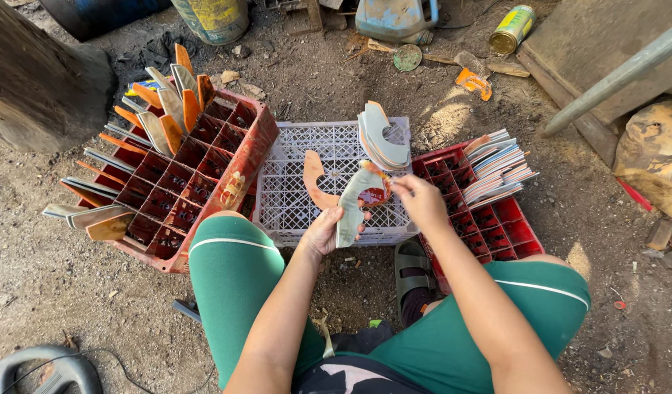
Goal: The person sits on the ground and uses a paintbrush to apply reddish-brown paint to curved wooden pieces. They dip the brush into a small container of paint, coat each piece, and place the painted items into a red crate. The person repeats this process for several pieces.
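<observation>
My left hand (324, 232) grips the lower end of a curved, hook-shaped flat piece (352, 204), grey-white with an orange-brown patch near its top. My right hand (420, 202) pinches the upper end of the same piece. Both hands hover over the near edge of an upturned white plastic crate (292, 197). On that crate lie a single orange curved piece (315, 181) and a stack of similar curved pieces (383, 138) at its far right corner.
A red divided crate (204, 175) on the left holds several flat blades standing in its cells. Another red crate (489, 219) on the right carries a pile of flat pieces (496, 168). My knees in green shorts flank the crates. Cans, a jug and wood scraps lie on the dirt beyond.
</observation>
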